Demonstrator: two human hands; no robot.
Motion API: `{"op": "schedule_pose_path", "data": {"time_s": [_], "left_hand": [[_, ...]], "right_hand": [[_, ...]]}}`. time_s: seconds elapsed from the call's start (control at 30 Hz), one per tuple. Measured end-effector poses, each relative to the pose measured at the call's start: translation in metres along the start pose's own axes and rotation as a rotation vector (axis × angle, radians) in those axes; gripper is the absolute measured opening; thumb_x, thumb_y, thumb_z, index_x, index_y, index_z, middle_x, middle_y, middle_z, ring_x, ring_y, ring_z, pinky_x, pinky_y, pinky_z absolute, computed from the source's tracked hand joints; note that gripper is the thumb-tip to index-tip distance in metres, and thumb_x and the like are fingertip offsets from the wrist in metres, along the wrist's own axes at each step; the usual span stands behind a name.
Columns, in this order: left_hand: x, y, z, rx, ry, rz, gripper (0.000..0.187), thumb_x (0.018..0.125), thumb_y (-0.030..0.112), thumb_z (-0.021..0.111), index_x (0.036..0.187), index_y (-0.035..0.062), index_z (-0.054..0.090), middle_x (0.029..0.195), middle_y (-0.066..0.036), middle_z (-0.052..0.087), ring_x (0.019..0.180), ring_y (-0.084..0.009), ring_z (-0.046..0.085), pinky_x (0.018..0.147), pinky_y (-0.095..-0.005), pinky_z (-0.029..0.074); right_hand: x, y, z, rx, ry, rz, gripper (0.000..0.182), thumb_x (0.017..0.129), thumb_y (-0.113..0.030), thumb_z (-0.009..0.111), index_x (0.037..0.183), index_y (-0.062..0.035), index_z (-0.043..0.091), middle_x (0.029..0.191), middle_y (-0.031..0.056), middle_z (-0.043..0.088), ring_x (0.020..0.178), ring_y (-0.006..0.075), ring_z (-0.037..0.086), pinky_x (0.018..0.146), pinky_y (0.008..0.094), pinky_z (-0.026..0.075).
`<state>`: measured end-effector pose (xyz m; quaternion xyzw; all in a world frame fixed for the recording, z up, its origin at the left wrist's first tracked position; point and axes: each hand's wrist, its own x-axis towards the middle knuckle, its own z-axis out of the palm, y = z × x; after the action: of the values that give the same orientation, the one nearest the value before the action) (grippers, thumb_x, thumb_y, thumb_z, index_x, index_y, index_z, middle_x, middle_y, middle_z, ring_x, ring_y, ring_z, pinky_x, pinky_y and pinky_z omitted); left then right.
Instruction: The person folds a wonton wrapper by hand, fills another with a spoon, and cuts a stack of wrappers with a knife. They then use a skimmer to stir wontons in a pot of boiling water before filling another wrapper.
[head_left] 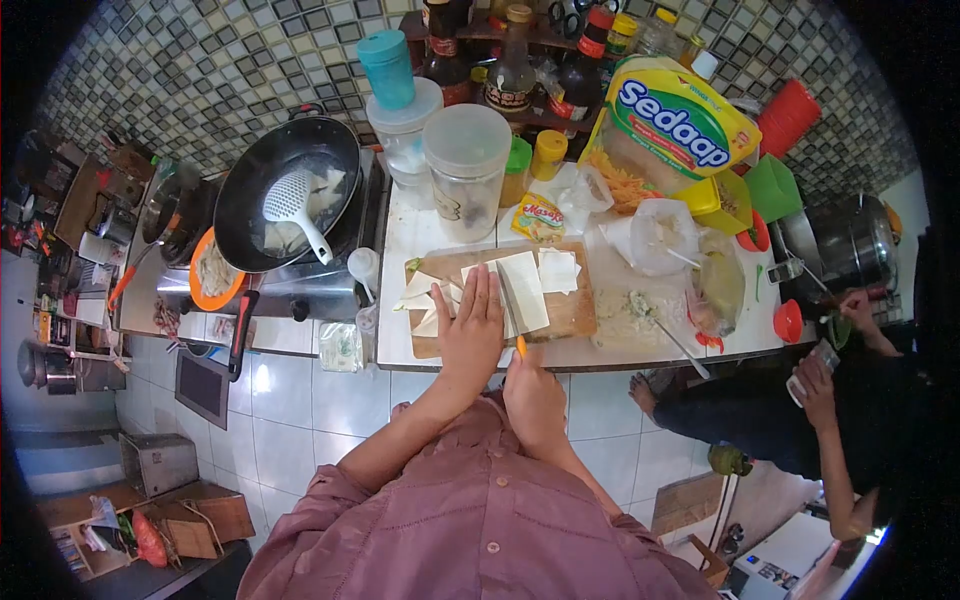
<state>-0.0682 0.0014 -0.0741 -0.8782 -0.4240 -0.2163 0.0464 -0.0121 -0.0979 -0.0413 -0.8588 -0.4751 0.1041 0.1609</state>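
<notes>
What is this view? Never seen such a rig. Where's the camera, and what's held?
There's no machine: a person works bare-handed, filmed by one head-worn camera facing forward and down. The wide image looks bent, with dark corners.

The left hand lies flat, fingers spread, on pale sheets. The right hand grips an orange-handled knife, its blade over the sheets. Beneath is a wooden board on the counter.

Left of it, a slotted spoon rests in a black pan. At far right, another person's hand is visible.

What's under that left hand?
A white sheet peeks out from under the left hand, with the board below. Whatever the hand covers can't be seen.
</notes>
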Motion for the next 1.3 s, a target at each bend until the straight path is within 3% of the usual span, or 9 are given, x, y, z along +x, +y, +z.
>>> {"op": "schedule_pose_path", "data": {"time_s": [0.1,0.33,0.4,0.47,0.53,0.6,0.93,1.2,1.3], "left_hand": [[0.0,-0.001,0.0,0.006,-0.005,0.015,0.044,0.082,0.015,0.049,0.124,-0.0006,0.048,0.131,-0.011,0.047,0.122,-0.019,0.044,0.102,-0.0601,0.018],[0.0,0.0,0.001,-0.003,-0.003,0.005,0.045,0.081,0.014,0.049,0.123,-0.0007,0.048,0.131,-0.011,0.048,0.122,-0.0192,0.045,0.103,-0.0601,0.017],[-0.002,-0.001,0.003,-0.015,-0.034,-0.003,0.047,0.082,0.016,0.05,0.126,-0.0004,0.045,0.134,-0.011,0.044,0.124,-0.0192,0.041,0.102,-0.0616,0.015],[-0.002,-0.001,0.003,-0.03,-0.068,-0.009,0.05,0.083,0.017,0.051,0.129,-0.0001,0.042,0.137,-0.011,0.04,0.127,-0.0192,0.038,0.102,-0.0631,0.014],[0.0,0.0,0.0,0.005,-0.013,0.002,0.047,0.08,0.015,0.05,0.125,-0.0005,0.047,0.131,-0.011,0.048,0.122,-0.0197,0.044,0.103,-0.0606,0.017],[0.0,0.0,-0.001,-0.002,-0.026,0.004,0.048,0.08,0.015,0.05,0.125,-0.0006,0.047,0.131,-0.011,0.047,0.122,-0.0196,0.044,0.103,-0.0608,0.017],[-0.003,-0.002,0.004,-0.016,-0.074,0.004,0.051,0.083,0.019,0.049,0.13,0.0,0.041,0.137,-0.012,0.039,0.126,-0.0203,0.039,0.103,-0.0627,0.011],[0.0,-0.001,-0.003,0.006,-0.035,0.017,0.047,0.081,0.016,0.048,0.124,-0.0008,0.047,0.132,-0.01,0.046,0.123,-0.0188,0.043,0.102,-0.0617,0.016],[0.001,-0.001,-0.002,0.026,-0.036,0.014,0.046,0.082,0.016,0.047,0.124,-0.0004,0.047,0.132,-0.01,0.046,0.123,-0.0183,0.043,0.102,-0.0624,0.014]], "right_hand": [[0.013,-0.004,0.0,0.115,-0.063,0.043,0.027,0.092,-0.023,0.042,0.091,0.0034,0.045,0.057,0.021,0.058,0.053,0.038,0.06,0.048,0.0457,0.049],[0.01,-0.003,0.0,0.081,-0.063,0.039,0.027,0.092,-0.023,0.041,0.092,0.0035,0.045,0.057,0.0209,0.058,0.053,0.0374,0.06,0.047,0.0458,0.048],[0.003,-0.002,-0.002,0.0,-0.03,0.004,0.027,0.091,-0.026,0.042,0.087,0.0009,0.044,0.052,0.0152,0.058,0.048,0.0316,0.061,0.042,0.0406,0.05],[0.005,-0.002,-0.001,0.004,-0.03,0.011,0.027,0.091,-0.026,0.043,0.087,0.0004,0.044,0.052,0.0153,0.059,0.048,0.0316,0.061,0.043,0.0406,0.05],[0.011,-0.004,0.001,0.009,-0.027,0.023,0.026,0.091,-0.026,0.043,0.086,-0.0002,0.044,0.053,0.0154,0.059,0.048,0.0316,0.061,0.043,0.0407,0.05],[0.023,-0.009,0.001,0.064,-0.058,0.048,0.026,0.092,-0.024,0.041,0.09,0.0017,0.044,0.06,0.0217,0.059,0.056,0.0372,0.061,0.049,0.0443,0.05],[0.014,-0.003,-0.002,0.05,-0.084,0.011,0.026,0.092,-0.024,0.042,0.089,0.0021,0.045,0.059,0.0213,0.06,0.056,0.0367,0.061,0.049,0.0439,0.05],[0.038,-0.011,-0.001,0.109,-0.075,0.027,0.03,0.092,-0.024,0.04,0.093,0.0055,0.046,0.061,0.0226,0.06,0.059,0.039,0.061,0.053,0.0468,0.05],[0.026,-0.004,0.001,0.038,0.037,-0.044,0.026,0.091,-0.026,0.043,0.086,-0.0005,0.044,0.056,0.0179,0.06,0.053,0.0337,0.062,0.048,0.0424,0.051]]}}
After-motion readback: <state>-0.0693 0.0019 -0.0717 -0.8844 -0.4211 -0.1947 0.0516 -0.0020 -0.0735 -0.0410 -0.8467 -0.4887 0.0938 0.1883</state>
